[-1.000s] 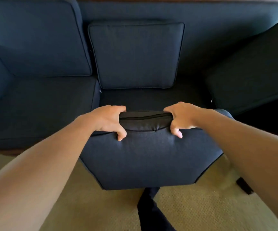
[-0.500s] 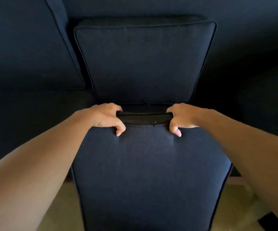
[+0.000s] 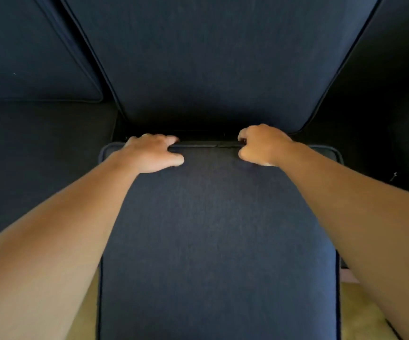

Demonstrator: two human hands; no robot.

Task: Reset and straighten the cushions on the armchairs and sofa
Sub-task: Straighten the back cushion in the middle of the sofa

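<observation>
change: seat cushion [image 3: 218,241] now pushed in, far edge near back cushion [image 3: 213,65]
left hand [image 3: 152,153]: fingers grip far edge
right hand [image 3: 260,146]: same
next: seat fully home

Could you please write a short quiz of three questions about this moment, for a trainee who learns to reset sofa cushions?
1. True or false: both hands hold the far edge of the large dark blue fabric seat cushion.
2. Multiple choice: where does the upright dark blue fabric back cushion stand? A) just behind the seat cushion's far edge; B) on the beige carpet; C) on top of the seat cushion.
3. Which hand, the left hand or the right hand, has its grip nearer to the zipper pull on the cushion's far edge?

Key: 1. True. 2. A. 3. The right hand.
</observation>
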